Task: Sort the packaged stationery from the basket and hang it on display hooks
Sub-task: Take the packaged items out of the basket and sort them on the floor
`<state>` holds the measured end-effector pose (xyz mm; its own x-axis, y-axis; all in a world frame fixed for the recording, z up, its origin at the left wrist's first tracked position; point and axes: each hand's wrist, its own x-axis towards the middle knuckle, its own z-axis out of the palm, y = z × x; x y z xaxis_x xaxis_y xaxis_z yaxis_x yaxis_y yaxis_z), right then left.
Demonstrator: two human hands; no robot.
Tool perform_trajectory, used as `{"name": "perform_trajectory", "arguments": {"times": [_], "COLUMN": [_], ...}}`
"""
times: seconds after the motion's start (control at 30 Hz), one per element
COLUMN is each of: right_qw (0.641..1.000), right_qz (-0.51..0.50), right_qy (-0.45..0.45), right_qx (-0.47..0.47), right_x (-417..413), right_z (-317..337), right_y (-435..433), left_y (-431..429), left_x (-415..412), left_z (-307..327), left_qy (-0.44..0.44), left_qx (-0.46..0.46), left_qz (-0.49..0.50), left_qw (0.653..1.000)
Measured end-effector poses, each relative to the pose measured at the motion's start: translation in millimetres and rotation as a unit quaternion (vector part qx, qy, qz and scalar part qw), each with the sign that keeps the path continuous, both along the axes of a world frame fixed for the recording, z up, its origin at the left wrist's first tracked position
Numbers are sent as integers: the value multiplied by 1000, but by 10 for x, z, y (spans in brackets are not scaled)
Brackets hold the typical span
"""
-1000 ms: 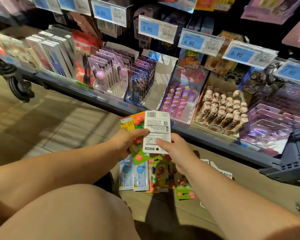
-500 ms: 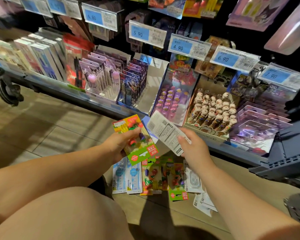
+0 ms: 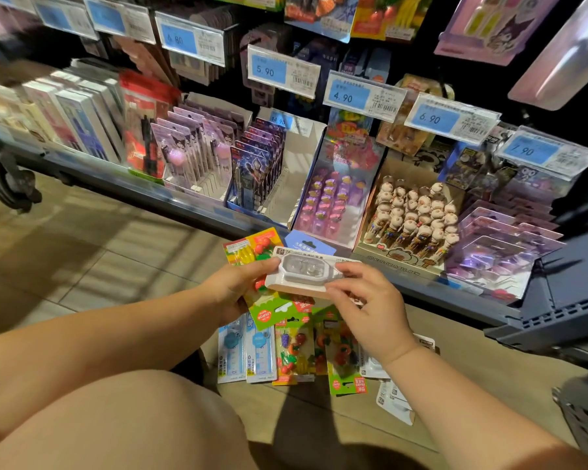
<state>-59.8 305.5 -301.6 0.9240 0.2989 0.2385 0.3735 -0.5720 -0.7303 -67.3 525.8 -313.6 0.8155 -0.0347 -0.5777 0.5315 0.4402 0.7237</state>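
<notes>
Above floor packs [image 3: 296, 354]: my right hand [image 3: 370, 307] pinches blister pack [image 3: 302, 271] end, left hand [image 3: 231, 290] grips eraser card [image 3: 269, 312]. Light, stiff, slick; I'd hold card rim.

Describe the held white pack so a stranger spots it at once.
In front of the shelf rail, above the packs on the floor, the right hand pinches a white pack. Its clear blister sets it apart from the fruit card in the left hand.
</notes>
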Motion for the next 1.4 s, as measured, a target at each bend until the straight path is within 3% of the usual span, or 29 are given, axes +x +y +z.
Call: {"name": "perform_trajectory", "arguments": {"times": [0.1,0.2,0.27,0.37,0.43,0.53,0.67,0.8,0.97,1.1,1.27,1.37,1.4], "right_qw": [996,973,936,851,825,786,692,653,610,623,669,734,763], "right_qz": [-78,-168,-210,-217,-204,-236,-365,-485,-544,-523,-544,-523,-508], "right_qy": [35,141,243,392,443,476,471,463,448,460,484,433,400], "right_qx": [28,72,145,273,284,318,406,352,362,356,151,3,-5], "right_x": [2,30,45,71,60,28,-47,-274,-412,-393,-392,-336,-315], "right_z": [25,35,28,-19,-54,-184,-420,-756,-1014,-1007,-1050,-982,-909], "right_y": [34,48,38,-28,-99,-274,-730,-1257,-1544,-1513,-1512,-1396,-1302], "left_y": [1,-23,-36,-44,-79,-117,-119,-149,-174,-193,-222,-239,-242], "left_x": [5,-22,-42,-45,-55,-97,-125,-133,-136,-141,-150,-144,-146], "left_z": [-8,-52,-76,-96,-95,-121,-195,-239,-274,-263,-247,-236,-225], "left_qy": [-5,-5,-8,-12,-4,12,11,21,37,35,41,46,44], "left_qx": [14,24,28,33,44,52,52,47,62,54,48,47,41], "left_qz": [-10,-30,-48,-65,-69,-70,-67,-70,-75,-91,-115,-123,-124], "left_qw": [1000,999,998,997,997,996,996,996,995,994,991,990,990]}}
